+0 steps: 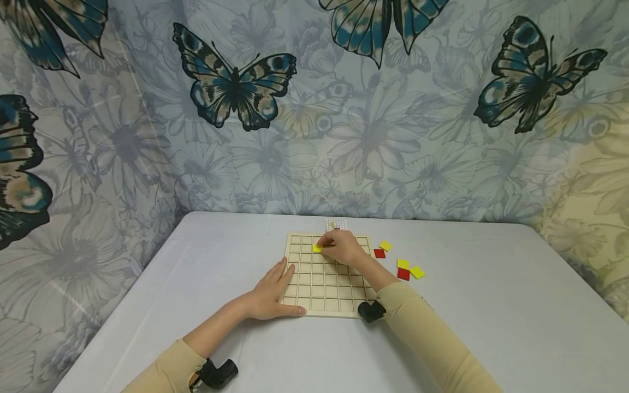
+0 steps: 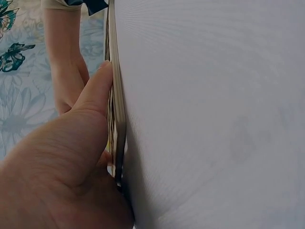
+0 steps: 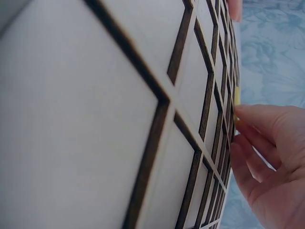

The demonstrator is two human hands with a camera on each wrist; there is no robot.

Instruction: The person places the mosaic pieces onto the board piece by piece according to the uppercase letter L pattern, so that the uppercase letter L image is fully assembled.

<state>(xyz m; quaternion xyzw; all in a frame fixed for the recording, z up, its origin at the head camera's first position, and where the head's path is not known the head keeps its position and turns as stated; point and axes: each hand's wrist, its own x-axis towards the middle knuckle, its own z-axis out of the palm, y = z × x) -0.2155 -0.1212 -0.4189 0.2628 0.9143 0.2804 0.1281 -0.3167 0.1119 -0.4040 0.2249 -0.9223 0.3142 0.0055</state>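
Note:
A wooden grid board (image 1: 314, 292) lies on the white table. My left hand (image 1: 269, 292) is spread along its left side, fingers on the left edge and thumb at the near edge. Up close in the left wrist view, the thumb (image 2: 97, 88) presses against the board's rim. My right hand (image 1: 341, 247) reaches over the far rows, its fingertips pinching at a square yellow tile (image 1: 316, 248). In the right wrist view, a bit of yellow shows between the thumb and fingers of the right hand (image 3: 271, 152), right at the grid's surface; the fingers hide most of it.
Right of the board lie loose tiles: a red tile (image 1: 379, 254) by a yellow tile (image 1: 385, 246), and farther right another red tile (image 1: 403, 274) between two yellow ones. A small card with a printed grid (image 1: 336, 224) sits behind the board. A butterfly-patterned curtain (image 1: 270, 164) hangs behind.

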